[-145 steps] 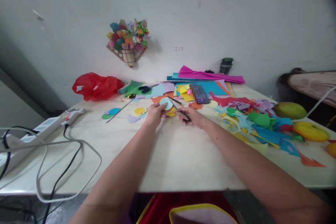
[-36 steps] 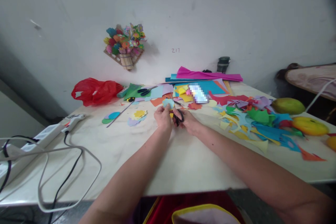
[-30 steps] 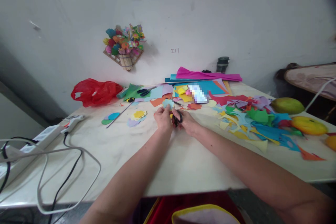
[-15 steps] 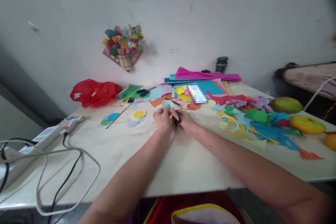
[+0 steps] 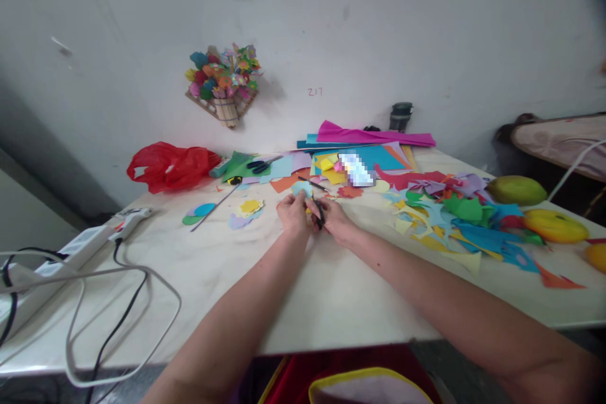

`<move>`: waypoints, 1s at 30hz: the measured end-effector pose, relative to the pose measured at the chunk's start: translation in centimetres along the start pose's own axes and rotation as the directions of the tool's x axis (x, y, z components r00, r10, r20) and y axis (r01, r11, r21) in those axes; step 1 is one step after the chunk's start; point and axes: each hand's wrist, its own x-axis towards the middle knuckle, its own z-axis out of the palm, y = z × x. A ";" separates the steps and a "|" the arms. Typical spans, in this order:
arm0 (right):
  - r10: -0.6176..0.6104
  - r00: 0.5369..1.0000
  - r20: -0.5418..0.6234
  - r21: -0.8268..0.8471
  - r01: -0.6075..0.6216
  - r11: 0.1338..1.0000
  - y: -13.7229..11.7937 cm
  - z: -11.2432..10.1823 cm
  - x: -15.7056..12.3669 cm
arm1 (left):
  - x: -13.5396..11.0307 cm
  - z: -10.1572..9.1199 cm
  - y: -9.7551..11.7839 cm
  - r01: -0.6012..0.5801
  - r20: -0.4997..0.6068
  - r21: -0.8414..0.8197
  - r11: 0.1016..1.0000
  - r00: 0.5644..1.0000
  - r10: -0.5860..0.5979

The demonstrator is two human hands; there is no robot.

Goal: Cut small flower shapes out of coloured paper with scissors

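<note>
At the middle of the table my left hand (image 5: 292, 211) pinches a small light blue paper piece (image 5: 302, 187). Close against it, my right hand (image 5: 334, 219) is wrapped round black-handled scissors (image 5: 320, 216); their blades lie at the paper and are mostly hidden. A bit of yellow shows between the hands. Just beyond them lies a dark pen-like stick (image 5: 318, 185). To the left rest a yellow flower cutout (image 5: 251, 206) on pale and lilac pieces, and blue and green paper rounds (image 5: 204, 209).
Coloured scraps (image 5: 454, 221) and mangoes (image 5: 555, 226) cover the right side. At the back are paper sheets (image 5: 379, 158), a pixelated bright object (image 5: 356, 169), other scissors (image 5: 260, 165) and a red plastic bag (image 5: 173, 167). A power strip (image 5: 78, 249) and loose cables lie left.
The scissors' handles have closed together and turned slightly in my right hand. My left hand stays almost in place with the light blue paper.
</note>
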 end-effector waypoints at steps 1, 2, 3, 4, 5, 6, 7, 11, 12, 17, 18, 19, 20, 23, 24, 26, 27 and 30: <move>0.002 1.000 -0.005 -0.008 -0.003 1.000 0.0 0.0 0.0 | 0.0 0.0 0.0 -0.002 0.010 0.002 1.000 1.000 0.001; 0.006 1.000 -0.011 -0.015 -0.006 1.000 0.0 0.0 0.1 | 0.1 0.0 -0.1 0.000 0.018 0.007 1.000 1.000 0.000; 0.008 1.000 -0.017 -0.021 -0.008 1.000 0.0 0.0 0.1 | 0.2 -0.1 -0.2 0.005 0.024 0.013 1.000 1.000 -0.005; 0.007 1.000 -0.022 -0.026 -0.008 1.000 0.0 0.1 0.2 | 0.3 -0.2 -0.3 0.005 0.029 0.019 1.000 1.000 -0.005; 0.005 1.000 -0.029 -0.032 -0.006 0.999 0.0 0.1 0.3 | 0.5 -0.3 -0.5 0.001 0.025 0.021 1.000 1.000 -0.001; 0.002 0.999 -0.035 -0.038 -0.004 0.999 0.1 0.0 0.3 | 0.8 -0.4 -0.7 -0.002 0.023 0.026 1.000 1.000 0.002; 0.000 0.999 -0.042 -0.042 -0.002 0.999 0.1 0.0 0.4 | 1.1 -0.5 -0.9 -0.018 0.014 0.029 0.999 1.000 0.017; -0.006 0.996 -0.089 -0.044 0.002 0.999 0.4 -0.3 0.7 | 2.4 -1.2 -1.3 -0.039 0.004 -0.014 0.999 0.999 0.039; -0.010 0.995 -0.098 -0.040 0.006 0.999 0.5 -0.4 0.7 | 2.6 -1.4 -1.2 -0.026 0.037 -0.029 0.999 0.999 0.027; -0.009 0.994 -0.108 0.013 0.010 1.000 0.1 -1.4 1.4 | 3.3 -2.3 -0.4 0.028 0.218 -0.066 0.997 0.976 -0.013; -0.009 0.994 -0.109 0.022 0.012 1.000 -0.1 -1.7 1.5 | 3.4 -2.5 -0.2 0.040 0.248 -0.060 0.997 0.968 -0.024; -0.009 0.993 -0.114 0.031 0.013 0.999 -0.3 -2.0 1.7 | 3.4 -2.7 0.0 0.052 0.272 -0.051 0.997 0.962 -0.036; -0.012 0.992 -0.125 0.039 0.017 0.999 -0.4 -2.3 1.8 | 3.5 -2.8 0.2 0.063 0.292 -0.040 0.997 0.955 -0.049; -0.019 0.989 -0.147 0.048 0.026 0.999 -0.8 -3.1 2.1 | 3.8 -3.1 0.4 0.084 0.331 -0.015 0.996 0.941 -0.074; -0.016 0.990 -0.143 0.049 0.024 0.998 -0.9 -3.3 2.2 | 3.9 -3.2 0.4 0.084 0.341 -0.009 0.996 0.937 -0.076; -0.010 0.993 -0.116 0.061 0.017 0.998 -1.1 -3.7 2.3 | 4.2 -3.4 0.4 0.069 0.360 0.002 0.998 0.931 -0.065; -0.009 0.996 -0.094 0.066 0.015 0.998 -1.2 -3.8 2.3 | 4.3 -3.5 0.3 0.056 0.374 0.009 0.998 0.926 -0.055; -0.022 1.000 -0.011 0.065 0.023 0.998 -1.5 -4.2 2.4 | 4.5 -3.8 0.4 0.023 0.426 0.052 0.998 0.904 -0.043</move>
